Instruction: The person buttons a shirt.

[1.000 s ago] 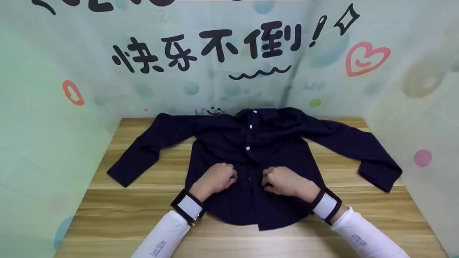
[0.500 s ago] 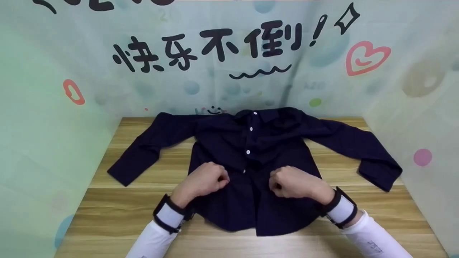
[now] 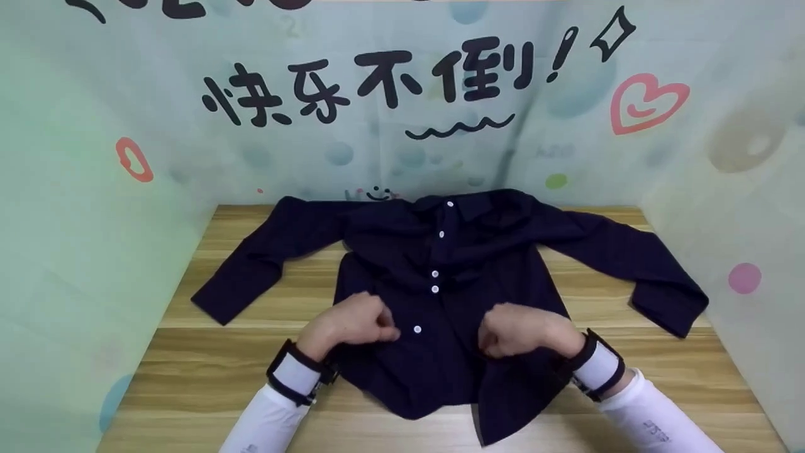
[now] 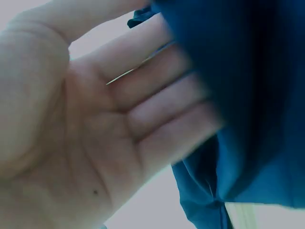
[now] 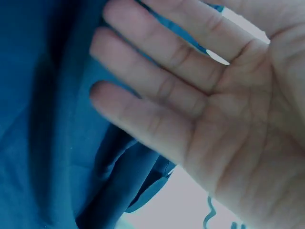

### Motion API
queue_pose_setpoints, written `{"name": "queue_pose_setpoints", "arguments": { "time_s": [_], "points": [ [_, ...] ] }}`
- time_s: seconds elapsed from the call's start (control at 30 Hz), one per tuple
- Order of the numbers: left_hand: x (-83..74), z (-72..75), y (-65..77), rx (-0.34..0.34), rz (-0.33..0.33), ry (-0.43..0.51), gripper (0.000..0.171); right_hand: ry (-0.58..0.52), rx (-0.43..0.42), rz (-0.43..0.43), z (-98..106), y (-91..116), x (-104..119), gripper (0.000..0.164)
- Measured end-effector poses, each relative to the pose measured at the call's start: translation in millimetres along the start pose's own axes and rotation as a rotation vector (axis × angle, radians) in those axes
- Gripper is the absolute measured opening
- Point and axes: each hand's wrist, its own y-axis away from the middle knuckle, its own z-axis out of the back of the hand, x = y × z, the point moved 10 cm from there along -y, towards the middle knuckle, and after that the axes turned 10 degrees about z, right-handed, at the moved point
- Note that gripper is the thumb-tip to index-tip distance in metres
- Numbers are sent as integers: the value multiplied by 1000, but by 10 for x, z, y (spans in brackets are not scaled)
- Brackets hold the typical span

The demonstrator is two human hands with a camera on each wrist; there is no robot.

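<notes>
There on the wood-grained table [image 3: 377, 437] lies a dark navy shirt [image 3: 465, 270], front side up, its collar [image 3: 471, 204] by the far edge and its hem toward the person. The left hand [image 3: 352, 319] pinches one side of the shirt's lower front between thumb and forefinger, its other fingers slipping behind the cloth. The right hand [image 3: 525, 328] grips the other side; its remaining fingers lie loosely bent against the fabric, and its actual pinch is hard to make out from the wrist view. Between the hands the cloth sags in soft folds, with a white button [image 3: 417, 329] just beside the left fingertips and more buttons up the front. Below the right hand a corner of the hem juts down to a point. Both shirt sleeves spread outward, cuffs angled toward the person, who wears white arm sleeves [image 3: 267, 415] and black-edged wristbands [image 3: 597, 368]. A pale printed backdrop [image 3: 302, 157] stands behind, with bold black lettering and a pink heart [image 3: 648, 107].
</notes>
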Motion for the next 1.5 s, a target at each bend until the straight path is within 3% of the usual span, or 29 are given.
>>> {"name": "queue_pose_setpoints", "arguments": {
  "time_s": [0.1,0.17,0.33,0.47,0.63,0.8,0.97,1.07,1.17,1.3,1.4,1.5],
  "points": [
    [-62,115,-101,-94,-26,26,19,-167,-191,-28,185,-81,-182,14],
    [-83,137,-162,-124,-33,21,19,-364,-302,-102,228,-131,-361,17],
    [-66,43,-272,-121,-30,-17,17,-874,-431,-346,-1,-275,-732,31],
    [-44,-51,-291,-99,-17,-21,14,-1034,-475,-455,-153,-384,-848,33],
    [-59,-141,-296,-69,-13,-46,17,-1185,-568,-509,-219,-520,-920,32],
    [-98,-206,-284,-43,-24,-74,18,-1266,-673,-516,-226,-598,-963,27],
    [-127,-200,-279,-48,-43,-34,19,-1289,-768,-470,-120,-604,-965,15],
    [-155,-74,-282,-142,-69,26,19,-1263,-825,-438,-8,-571,-957,11],
    [-188,168,-263,-309,-94,124,18,-1236,-892,-408,96,-531,-965,9],
    [-132,470,-248,-521,-42,274,17,-1222,-956,-372,171,-498,-973,7],
    [-45,511,-312,-552,41,350,21,-1202,-956,-345,189,-503,-930,9],
    [60,419,-413,-488,125,440,25,-1155,-925,-303,208,-535,-841,15]
  ]
}}
